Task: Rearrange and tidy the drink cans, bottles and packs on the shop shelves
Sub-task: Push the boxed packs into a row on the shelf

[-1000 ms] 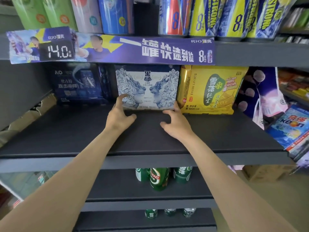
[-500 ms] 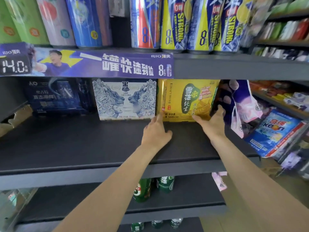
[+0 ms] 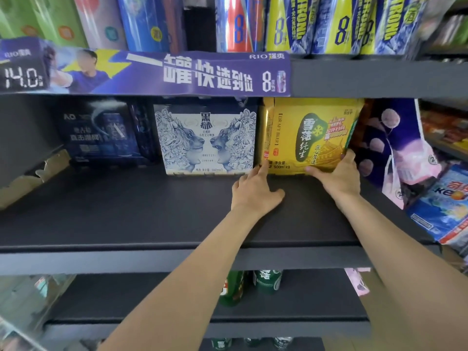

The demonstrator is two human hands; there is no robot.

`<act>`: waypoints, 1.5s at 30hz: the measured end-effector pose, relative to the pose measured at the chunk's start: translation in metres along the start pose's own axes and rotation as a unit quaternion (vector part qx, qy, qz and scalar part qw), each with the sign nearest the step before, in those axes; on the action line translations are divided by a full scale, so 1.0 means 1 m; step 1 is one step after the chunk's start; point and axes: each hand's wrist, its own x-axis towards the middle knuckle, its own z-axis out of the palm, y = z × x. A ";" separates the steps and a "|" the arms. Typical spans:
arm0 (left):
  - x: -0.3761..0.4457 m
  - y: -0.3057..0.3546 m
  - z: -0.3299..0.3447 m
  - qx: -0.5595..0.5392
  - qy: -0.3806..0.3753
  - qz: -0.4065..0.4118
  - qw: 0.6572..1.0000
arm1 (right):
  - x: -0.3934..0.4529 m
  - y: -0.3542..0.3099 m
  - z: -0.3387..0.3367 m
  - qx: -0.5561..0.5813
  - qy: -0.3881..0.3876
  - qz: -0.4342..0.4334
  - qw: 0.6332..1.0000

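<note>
A yellow beer pack (image 3: 304,133) stands at the back of the dark middle shelf (image 3: 126,211), right of a white lion-print pack (image 3: 205,138) and a dark blue pack (image 3: 101,133). My left hand (image 3: 254,191) lies on the shelf with its fingertips touching the yellow pack's lower left corner. My right hand (image 3: 336,173) is pressed on the pack's lower right corner, thumb along the bottom edge and fingers up its right side. Both hands touch the pack; neither wraps around it.
Tall cans (image 3: 281,24) line the shelf above a purple promo strip (image 3: 177,72). Green bottles (image 3: 267,281) stand on the shelf below. A purple and pink bag (image 3: 390,143) hangs right of the yellow pack, with blue packets (image 3: 445,206) beside it. Torn cardboard (image 3: 33,173) sits far left.
Both hands left the white lion-print pack and moved right to the yellow pack. The right hand has settled on its lower right corner; the view has shifted slightly.
</note>
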 end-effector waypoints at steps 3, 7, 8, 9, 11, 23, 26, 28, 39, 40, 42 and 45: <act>-0.007 -0.002 -0.005 -0.072 0.054 0.001 0.996 | -0.009 -0.005 -0.005 0.014 0.009 -0.013 1.000; -0.023 -0.025 -0.031 -0.046 0.163 -0.002 0.986 | -0.044 -0.023 -0.012 -0.010 0.067 -0.127 0.990; -0.027 -0.036 -0.039 -0.018 0.176 -0.012 0.984 | -0.056 -0.031 -0.010 -0.024 0.065 -0.166 0.984; -0.031 -0.049 -0.047 0.006 0.178 -0.030 0.984 | -0.068 -0.040 -0.005 -0.040 0.046 -0.198 0.978; -0.036 -0.073 -0.060 0.037 0.147 -0.087 0.985 | -0.089 -0.060 0.013 -0.068 -0.023 -0.240 0.968; -0.064 -0.122 -0.091 0.021 0.100 -0.046 0.994 | -0.118 -0.099 0.068 -0.115 -0.162 -0.243 0.949; -0.116 -0.128 -0.090 -0.077 0.222 0.035 0.971 | -0.151 -0.087 0.042 -0.084 -0.123 -0.250 0.957; -0.151 -0.140 -0.079 -0.043 0.274 0.080 0.957 | -0.173 -0.072 0.027 -0.087 -0.103 -0.275 0.952; -0.145 -0.171 -0.126 -0.031 0.247 -0.014 0.968 | -0.200 -0.142 0.073 0.005 -0.234 -0.298 0.925; -0.137 -0.182 -0.136 -0.022 0.238 -0.028 0.971 | -0.197 -0.156 0.088 0.016 -0.255 -0.283 0.925; -0.111 -0.213 -0.158 -0.031 0.223 -0.074 0.971 | -0.188 -0.184 0.122 0.043 -0.292 -0.236 0.926; -0.068 -0.255 -0.190 -0.121 0.203 -0.145 0.961 | -0.171 -0.224 0.178 0.122 -0.306 -0.147 0.933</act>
